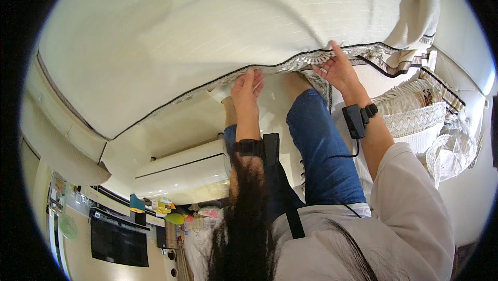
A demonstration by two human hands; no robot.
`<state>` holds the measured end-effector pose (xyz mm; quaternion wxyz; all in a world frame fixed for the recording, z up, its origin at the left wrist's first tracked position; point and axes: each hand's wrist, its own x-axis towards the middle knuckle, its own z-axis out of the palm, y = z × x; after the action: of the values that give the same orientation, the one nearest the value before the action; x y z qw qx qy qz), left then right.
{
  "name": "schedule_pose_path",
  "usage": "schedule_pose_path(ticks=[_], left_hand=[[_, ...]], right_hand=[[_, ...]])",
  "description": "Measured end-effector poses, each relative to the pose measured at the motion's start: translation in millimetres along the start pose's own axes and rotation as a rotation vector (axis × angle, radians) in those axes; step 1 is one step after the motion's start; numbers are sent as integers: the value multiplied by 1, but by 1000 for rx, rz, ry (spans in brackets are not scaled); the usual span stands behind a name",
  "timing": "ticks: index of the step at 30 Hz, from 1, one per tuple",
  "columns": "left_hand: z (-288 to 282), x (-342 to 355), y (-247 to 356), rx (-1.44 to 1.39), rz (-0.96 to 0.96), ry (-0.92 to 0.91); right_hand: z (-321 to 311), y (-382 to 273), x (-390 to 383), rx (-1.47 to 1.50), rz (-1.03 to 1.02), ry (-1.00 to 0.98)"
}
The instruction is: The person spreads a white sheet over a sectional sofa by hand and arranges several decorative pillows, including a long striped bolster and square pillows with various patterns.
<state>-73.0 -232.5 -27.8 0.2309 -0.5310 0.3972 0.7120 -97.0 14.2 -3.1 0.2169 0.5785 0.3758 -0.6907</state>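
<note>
A wide cream cloth [218, 26] with a black-edged lace trim [306, 60] spreads across the upper half of the view. Its border hangs in front of my knees. My left hand [248, 85] pinches this border near the middle, thumb uppermost and the other fingers curled close to it. Farther right, my right hand [338, 71] holds the same lace edge, with its thumb above the cloth and its fingers below, partly spread. The edge runs slightly raised between the two hands. Each wrist wears a black strap with a small black device.
White padded upholstery [456, 73] stands at the right, with a lace-trimmed cushion [415, 115] beside my right arm. A long white cabinet [181, 169] lies to the left of my legs. Beyond it are a dark television screen [119, 237] and several small colourful items.
</note>
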Motion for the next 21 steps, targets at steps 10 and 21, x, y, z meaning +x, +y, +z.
schedule_pose_path(ticks=[10, 21], left_hand=[[-4, 1, -3, 22, 162, 81], [-78, 9, 30, 319, 207, -109]], right_hand=[[-14, 31, 14, -111, -220, 347], [-7, 50, 39, -386, -296, 387]])
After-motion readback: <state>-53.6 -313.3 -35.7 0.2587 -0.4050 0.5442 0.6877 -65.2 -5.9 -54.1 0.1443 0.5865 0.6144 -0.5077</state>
